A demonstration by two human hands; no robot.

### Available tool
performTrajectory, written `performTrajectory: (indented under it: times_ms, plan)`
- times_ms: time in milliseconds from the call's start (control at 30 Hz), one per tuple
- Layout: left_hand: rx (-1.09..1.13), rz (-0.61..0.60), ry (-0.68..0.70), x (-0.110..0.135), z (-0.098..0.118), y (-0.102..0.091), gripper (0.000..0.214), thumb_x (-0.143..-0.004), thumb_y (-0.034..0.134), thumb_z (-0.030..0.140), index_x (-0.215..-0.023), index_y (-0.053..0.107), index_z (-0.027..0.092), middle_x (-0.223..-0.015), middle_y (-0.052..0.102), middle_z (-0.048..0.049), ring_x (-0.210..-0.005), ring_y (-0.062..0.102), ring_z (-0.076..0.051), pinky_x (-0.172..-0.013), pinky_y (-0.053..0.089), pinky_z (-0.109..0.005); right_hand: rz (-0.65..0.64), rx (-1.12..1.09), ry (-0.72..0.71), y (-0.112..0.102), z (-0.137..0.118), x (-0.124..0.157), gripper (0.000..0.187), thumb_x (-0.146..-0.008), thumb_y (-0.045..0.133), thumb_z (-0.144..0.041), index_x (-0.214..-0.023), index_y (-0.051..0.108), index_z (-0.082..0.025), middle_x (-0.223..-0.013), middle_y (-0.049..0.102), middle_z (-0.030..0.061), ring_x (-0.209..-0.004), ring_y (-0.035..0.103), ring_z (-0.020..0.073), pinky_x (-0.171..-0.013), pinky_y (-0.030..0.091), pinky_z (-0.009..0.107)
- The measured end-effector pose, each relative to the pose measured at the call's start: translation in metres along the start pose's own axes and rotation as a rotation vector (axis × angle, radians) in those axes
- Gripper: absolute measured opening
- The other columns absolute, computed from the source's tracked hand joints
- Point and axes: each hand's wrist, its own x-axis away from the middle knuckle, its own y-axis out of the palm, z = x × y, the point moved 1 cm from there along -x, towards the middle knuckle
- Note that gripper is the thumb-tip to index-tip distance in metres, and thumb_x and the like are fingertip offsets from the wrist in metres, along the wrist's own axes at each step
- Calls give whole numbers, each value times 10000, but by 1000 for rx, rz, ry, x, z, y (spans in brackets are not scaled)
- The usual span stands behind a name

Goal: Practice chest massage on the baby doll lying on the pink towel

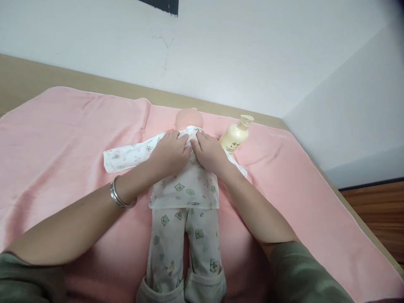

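Left grip (170,155) and right grip (211,153) are both clamped on the printed shirt (186,189), thumbs and fingers drawn together over gathered cloth just below the head of the doll (189,119). Only a narrow gap separates my hands; some fingertips are lost in the folds. Condition noted: shirt spread over the doll's torso, one sleeve flat beside it on my left; whether an arm fills it, I cannot tell. Printed trousers (168,248) extend below the torso, cuffs turned up. Pump bottle (236,135) sits near the doll, on my right. Step in hand, I judge: arranging the neckline. Next move calls for an even hold on both edges.
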Motion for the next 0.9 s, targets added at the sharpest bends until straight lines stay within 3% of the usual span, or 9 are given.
performTrajectory:
  times_ms: [133, 233, 333, 433, 600, 733, 900]
  plan:
    - [95, -51, -77, -12, -10, 2, 236, -987, 358, 243, -951, 582, 177, -936, 655, -134, -908, 615, -292, -825, 485, -423, 31, 128, -63, -7, -16, 18, 373, -1062, 303, -281, -1175, 608, -98, -1109, 725, 197, -1075, 660, 345, -953, 496, 449]
    - [116, -56, -175, -15, -13, 4, 257, -982, 339, 260, -985, 581, 174, -918, 670, -133, -873, 630, -296, -794, 479, -425, 85, 167, -135, -12, -25, 28, 331, -1033, 354, -263, -1143, 622, -102, -1053, 715, 199, -1034, 650, 334, -927, 497, 435]
    - [60, -5, -182, -12, -11, 9, 301, -976, 320, 265, -1030, 596, 156, -956, 680, -163, -916, 633, -317, -835, 480, -451, 50, 129, -134, -16, -25, 28, 291, -1009, 382, -256, -1080, 638, -137, -1036, 715, 175, -1012, 648, 322, -883, 512, 427]
    - [48, 39, -169, -9, -10, 14, 372, -987, 305, 298, -1111, 615, 133, -1038, 687, -189, -1011, 628, -336, -926, 477, -481, -18, -5, -53, -14, -16, 17, 292, -1004, 382, -287, -1087, 641, -183, -1132, 721, 146, -1092, 649, 325, -880, 532, 432]
    - [49, 66, -162, -9, -13, 24, 482, -1008, 269, 308, -1270, 604, 81, -1205, 669, -219, -1162, 604, -344, -1046, 446, -500, 59, -60, 12, 5, -2, -2, 439, -1012, 368, -335, -1309, 585, -96, -1377, 646, 218, -1349, 548, 370, -1133, 435, 517]
    - [66, 121, -150, -10, -16, 28, 449, -1005, 309, 291, -1277, 612, 103, -1215, 672, -200, -1157, 603, -330, -1047, 449, -492, 128, -52, -9, 14, 0, -4, 434, -1013, 354, -339, -1303, 579, -107, -1367, 646, 214, -1332, 558, 364, -1136, 427, 534]
    - [-12, 93, -120, -4, -9, 21, 422, -1019, 296, 268, -1243, 617, 108, -1124, 673, -199, -1092, 605, -341, -980, 462, -494, 87, -73, -10, 10, 3, -4, 431, -1008, 364, -358, -1296, 564, -108, -1359, 650, 218, -1268, 598, 373, -1070, 482, 518]
